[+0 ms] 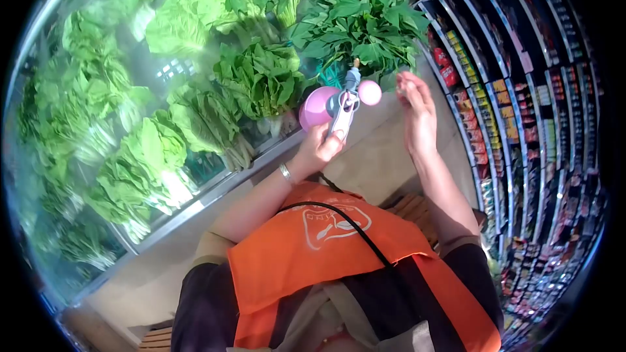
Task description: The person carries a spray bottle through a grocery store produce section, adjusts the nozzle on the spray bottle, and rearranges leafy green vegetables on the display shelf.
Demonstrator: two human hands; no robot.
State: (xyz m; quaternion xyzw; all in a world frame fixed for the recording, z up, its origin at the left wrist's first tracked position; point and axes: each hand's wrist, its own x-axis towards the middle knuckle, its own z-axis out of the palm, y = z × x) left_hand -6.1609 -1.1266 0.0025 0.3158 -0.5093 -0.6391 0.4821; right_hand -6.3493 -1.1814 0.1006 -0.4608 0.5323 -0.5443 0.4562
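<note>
My left hand (321,148) is closed around the pale handle of a pump spray bottle. The spray bottle (317,108) has a pink body, a round pink knob at its right and a nozzle tilted toward the greens. Off to the right of the bottle, apart from it, my right hand (418,112) is raised with its fingers loosely bent and nothing visible in it. Just beyond the nozzle lies a bunch of dark leafy greens (355,23). Beside the bottle, on the left, a leafy bunch (257,78) rests near the display's edge.
Lettuce heads (153,156) and other greens fill the display case, with haze over them. Its metal front rim (195,207) runs diagonally before me. Shelves of packaged goods (502,111) stand close on the right. An orange apron (332,228) covers my front.
</note>
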